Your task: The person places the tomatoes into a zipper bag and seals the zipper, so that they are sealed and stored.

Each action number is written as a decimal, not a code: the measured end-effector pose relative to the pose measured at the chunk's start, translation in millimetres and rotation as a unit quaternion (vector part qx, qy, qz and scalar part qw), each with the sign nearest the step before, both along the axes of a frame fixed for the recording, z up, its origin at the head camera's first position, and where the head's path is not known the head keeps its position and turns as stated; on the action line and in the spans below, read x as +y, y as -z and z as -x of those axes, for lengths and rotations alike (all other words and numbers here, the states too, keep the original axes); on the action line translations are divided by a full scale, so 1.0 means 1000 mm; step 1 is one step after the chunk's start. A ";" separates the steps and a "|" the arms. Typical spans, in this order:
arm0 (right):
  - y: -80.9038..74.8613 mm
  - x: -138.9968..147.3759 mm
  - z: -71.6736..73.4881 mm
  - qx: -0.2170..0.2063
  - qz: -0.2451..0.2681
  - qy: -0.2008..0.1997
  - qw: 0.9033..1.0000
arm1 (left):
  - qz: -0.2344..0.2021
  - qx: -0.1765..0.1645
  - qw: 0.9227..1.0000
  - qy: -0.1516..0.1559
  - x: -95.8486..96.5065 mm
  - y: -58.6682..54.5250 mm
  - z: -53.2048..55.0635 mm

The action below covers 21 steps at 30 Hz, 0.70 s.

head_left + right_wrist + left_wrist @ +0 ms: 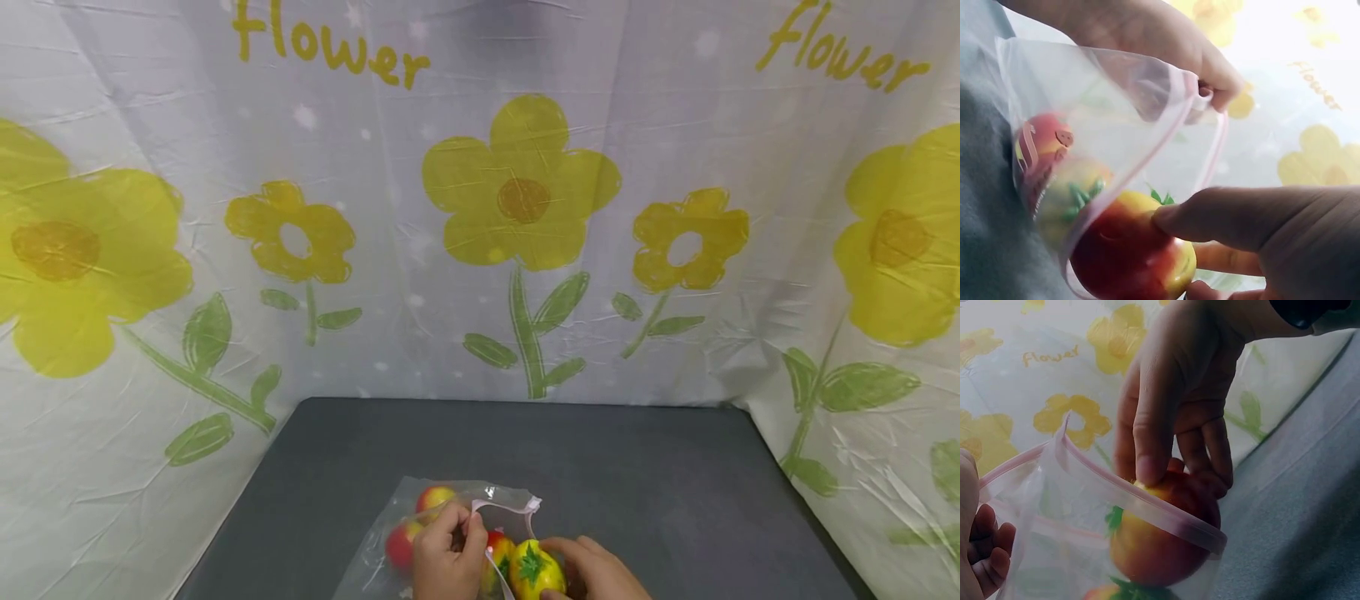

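Observation:
My left hand (450,550) pinches the pink-edged rim of a clear zip bag (1129,75), so its mouth stands open. With thumb and fingers my right hand (596,567) grips a yellow-and-red toy fruit with a green leafy top (536,571). In the right wrist view this held fruit (1138,250) is partly inside the bag's mouth. Another red-and-yellow fruit with green leaves (498,550) lies just inside. Deeper in the bag are two round red-and-yellow fruits, one upper (435,498) and one lower (403,543). The left fingertips are partly hidden in the left wrist view.
A dark grey table (615,467) lies beneath the bag. Behind it and at both sides hangs a pale curtain (405,308) printed with yellow flowers. A dark band (1304,309) circles the right wrist.

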State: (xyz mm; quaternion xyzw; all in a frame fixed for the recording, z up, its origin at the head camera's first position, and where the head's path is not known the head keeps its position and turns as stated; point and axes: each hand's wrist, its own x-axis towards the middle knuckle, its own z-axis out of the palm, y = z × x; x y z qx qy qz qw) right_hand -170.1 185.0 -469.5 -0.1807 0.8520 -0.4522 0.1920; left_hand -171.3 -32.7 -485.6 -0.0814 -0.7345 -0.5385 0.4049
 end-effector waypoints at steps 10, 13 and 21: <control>-0.001 -0.017 0.003 0.012 -0.004 0.013 1.000 | 0.010 0.029 0.999 0.011 0.001 0.002 0.002; 0.007 -0.017 0.008 0.037 0.012 -0.016 0.999 | 0.013 0.040 0.999 0.013 0.000 0.003 0.004; 0.078 -0.009 0.041 0.056 0.014 -0.076 0.995 | 0.011 0.028 0.999 0.014 0.000 0.003 0.004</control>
